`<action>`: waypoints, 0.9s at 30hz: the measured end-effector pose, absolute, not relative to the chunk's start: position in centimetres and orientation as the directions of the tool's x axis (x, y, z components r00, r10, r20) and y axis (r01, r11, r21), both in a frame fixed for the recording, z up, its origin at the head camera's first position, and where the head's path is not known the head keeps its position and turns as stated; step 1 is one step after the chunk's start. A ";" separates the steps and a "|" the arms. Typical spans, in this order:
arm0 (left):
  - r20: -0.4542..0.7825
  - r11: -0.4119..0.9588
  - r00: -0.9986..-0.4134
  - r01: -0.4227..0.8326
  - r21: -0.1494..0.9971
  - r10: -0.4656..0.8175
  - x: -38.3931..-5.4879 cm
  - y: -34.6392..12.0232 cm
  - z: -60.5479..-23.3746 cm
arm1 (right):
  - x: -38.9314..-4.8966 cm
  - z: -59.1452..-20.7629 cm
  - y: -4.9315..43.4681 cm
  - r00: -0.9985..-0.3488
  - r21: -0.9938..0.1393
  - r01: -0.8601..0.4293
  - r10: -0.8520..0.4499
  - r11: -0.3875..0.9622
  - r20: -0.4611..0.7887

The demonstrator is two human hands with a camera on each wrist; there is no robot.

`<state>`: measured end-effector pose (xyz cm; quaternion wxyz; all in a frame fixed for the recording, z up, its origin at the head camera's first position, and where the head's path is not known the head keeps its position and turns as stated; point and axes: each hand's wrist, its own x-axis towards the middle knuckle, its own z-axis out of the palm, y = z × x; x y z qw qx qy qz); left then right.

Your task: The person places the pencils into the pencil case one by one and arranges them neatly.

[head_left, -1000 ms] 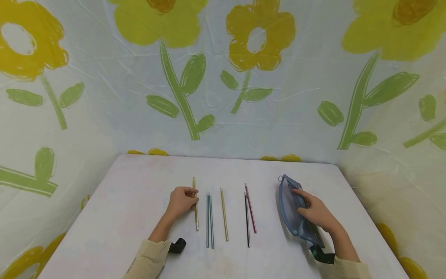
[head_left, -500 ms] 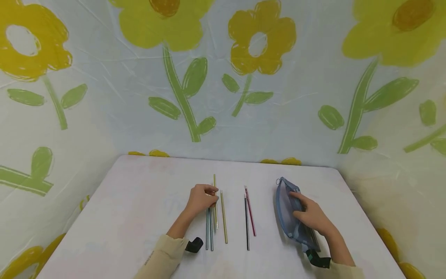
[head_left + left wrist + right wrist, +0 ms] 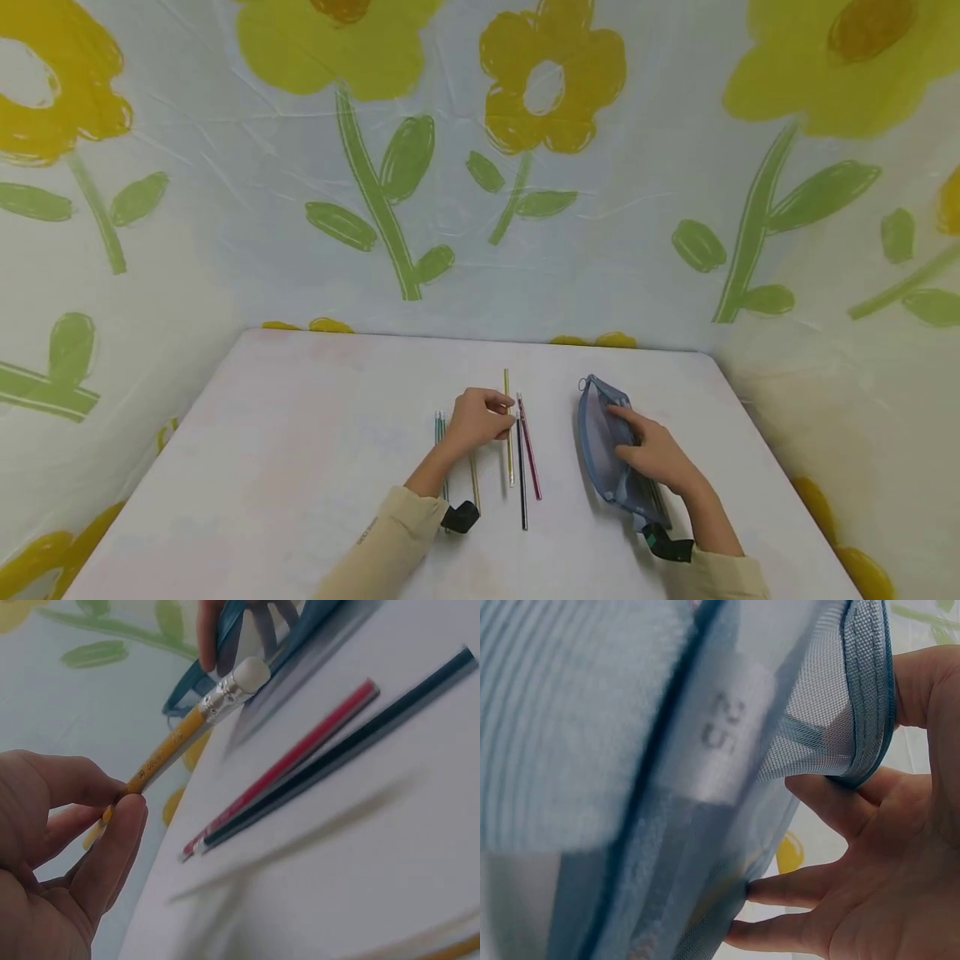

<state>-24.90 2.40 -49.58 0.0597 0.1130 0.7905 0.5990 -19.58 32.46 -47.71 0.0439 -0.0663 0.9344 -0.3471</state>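
Note:
My left hand [image 3: 483, 418] pinches a yellow pencil [image 3: 169, 746] between thumb and fingertips. The pencil's white eraser end points toward me, and its shadow falls on the table below. On the table just right of this hand lie a red pencil [image 3: 529, 450] and a dark pencil [image 3: 522, 492], their far ends close together. My right hand [image 3: 660, 454] grips a blue mesh zip pouch [image 3: 587, 450] by its side, thumb at the mouth, which gapes toward the left. In the right wrist view, the pouch's mesh [image 3: 817, 697] and fingers [image 3: 802, 886] show up close.
Two teal pencils [image 3: 438, 429] and another yellow pencil [image 3: 475, 483] lie left of centre, partly hidden under my left forearm. The white table [image 3: 300, 467] meets a flower-printed cloth wall [image 3: 570, 275] at the back and sides.
My left hand has carried the yellow pencil rightward, past the teal pencils and the other yellow one, up to the red and dark pencils. The right hand keeps its hold on the pouch.

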 end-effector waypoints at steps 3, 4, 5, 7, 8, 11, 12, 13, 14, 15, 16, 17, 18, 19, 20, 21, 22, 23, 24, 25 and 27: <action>0.031 0.215 -0.965 0.089 0.973 0.260 -24.8 3.8 -49.2 | -19.7 -47.7 32.3 -0.986 -0.647 -0.103 -0.161 0.755 -0.032; 0.027 0.203 -0.965 0.083 0.976 0.262 -24.7 4.3 -49.2 | -19.7 -47.7 32.2 -0.986 -0.643 -0.106 -0.166 0.759 -0.034; 0.027 0.197 -0.964 0.082 0.977 0.264 -24.7 4.7 -49.1 | -19.7 -47.7 32.2 -0.985 -0.637 -0.108 -0.169 0.763 -0.036; 0.032 0.184 -0.964 0.083 0.979 0.265 -24.7 5.6 -49.1 | -19.7 -47.7 32.1 -0.984 -0.631 -0.111 -0.175 0.768 -0.040; 0.030 0.177 -0.964 0.079 0.981 0.265 -24.7 6.0 -49.1 | -19.8 -47.7 32.1 -0.983 -0.630 -0.112 -0.177 0.769 -0.041; 0.031 0.160 -0.965 0.075 0.984 0.259 -24.7 7.2 -49.1 | -19.9 -47.7 31.9 -0.984 -0.631 -0.111 -0.176 0.768 -0.041; 0.025 0.151 -0.966 0.066 0.986 0.255 -24.7 7.5 -49.2 | -20.0 -47.8 31.8 -0.984 -0.631 -0.111 -0.175 0.768 -0.040; 0.021 0.144 -0.967 0.060 0.988 0.255 -24.7 7.9 -49.2 | -20.0 -47.8 31.9 -0.984 -0.630 -0.109 -0.173 0.769 -0.041; 0.016 0.137 -0.967 0.053 0.989 0.256 -24.6 8.3 -49.2 | -20.0 -47.9 31.9 -0.985 -0.628 -0.106 -0.170 0.771 -0.043; 0.011 0.129 -0.966 0.046 0.991 0.259 -24.5 8.7 -49.3 | -20.1 -48.0 31.9 -0.985 -0.627 -0.102 -0.166 0.773 -0.044; 0.008 0.119 -0.965 0.040 0.992 0.263 -24.4 9.1 -49.3 | -20.1 -48.1 31.9 -0.986 -0.626 -0.100 -0.163 0.774 -0.044; 0.006 0.113 -0.964 0.037 0.993 0.265 -24.4 9.4 -49.3 | -20.1 -48.1 31.9 -0.986 -0.626 -0.100 -0.161 0.773 -0.041; 0.006 0.108 -0.965 0.035 0.994 0.263 -24.3 9.8 -49.4 | -20.1 -48.1 31.9 -0.986 -0.630 -0.101 -0.161 0.770 -0.038; 0.007 0.102 -0.964 0.036 0.994 0.265 -24.3 10.1 -49.4 | -20.2 -48.1 31.9 -0.986 -0.634 -0.102 -0.161 0.766 -0.035; 0.008 0.095 -0.964 0.034 0.995 0.265 -24.2 10.4 -49.4 | -20.2 -48.1 31.9 -0.986 -0.638 -0.103 -0.161 0.763 -0.033; 0.009 0.090 -0.965 0.033 0.995 0.262 -24.2 10.7 -49.5 | -20.2 -48.1 31.9 -0.986 -0.640 -0.107 -0.164 0.761 -0.030; 0.009 0.086 -0.967 0.032 0.996 0.256 -24.2 11.0 -49.5 | -20.2 -48.1 31.9 -0.986 -0.641 -0.109 -0.165 0.760 -0.028; 0.015 0.085 -0.968 0.038 0.996 0.251 -24.2 11.3 -49.6 | -20.3 -48.0 31.9 -0.986 -0.641 -0.111 -0.167 0.759 -0.027; 0.022 0.080 -0.969 0.043 0.996 0.245 -24.2 11.6 -49.6 | -20.3 -47.9 31.9 -0.986 -0.641 -0.111 -0.167 0.760 -0.026; 0.026 0.075 -0.970 0.045 0.996 0.241 -24.2 11.8 -49.6 | -20.3 -47.9 31.9 -0.986 -0.638 -0.109 -0.166 0.762 -0.030; 0.036 0.070 -0.974 0.053 0.996 0.223 -24.2 12.3 -49.7 | -20.2 -47.9 31.8 -0.986 -0.634 -0.104 -0.162 0.766 -0.034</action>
